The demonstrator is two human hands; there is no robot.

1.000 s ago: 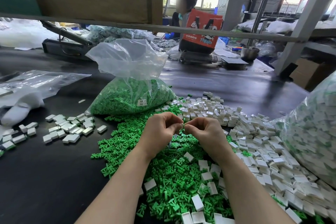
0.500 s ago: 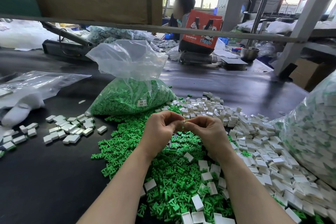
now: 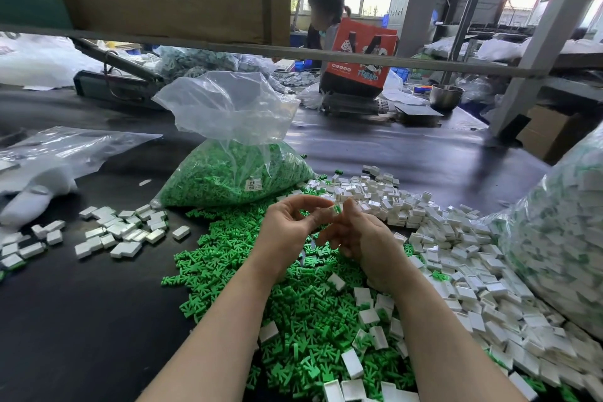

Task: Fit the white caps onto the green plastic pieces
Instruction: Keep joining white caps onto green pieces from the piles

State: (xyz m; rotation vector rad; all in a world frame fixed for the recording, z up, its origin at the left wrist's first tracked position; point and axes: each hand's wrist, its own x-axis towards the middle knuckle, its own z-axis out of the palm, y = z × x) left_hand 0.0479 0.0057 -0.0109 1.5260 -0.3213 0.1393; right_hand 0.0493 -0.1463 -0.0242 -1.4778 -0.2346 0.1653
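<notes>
My left hand [image 3: 288, 228] is turned palm up and pinches a small white cap with a green piece in it [image 3: 334, 209] at its fingertips, above the heaps. My right hand [image 3: 363, 240] is just right of it, fingers loosely spread, with the index finger raised beside the piece; it holds nothing that I can see. Below the hands lies a heap of loose green plastic pieces [image 3: 293, 310] on the black table. A heap of loose white caps [image 3: 456, 238] spreads to the right, and some caps lie scattered over the green heap.
A clear bag of green pieces [image 3: 235, 173] stands behind the hands. A group of capped white pieces [image 3: 124, 232] lies at the left. A big bag of white and green parts [image 3: 561, 238] bulges at the right edge. Another person [image 3: 323, 13] sits across the table.
Both hands were pressed together, pinching at their fingertips. Now my right hand has opened and drawn slightly away, and my left hand has turned palm up, keeping the capped piece.
</notes>
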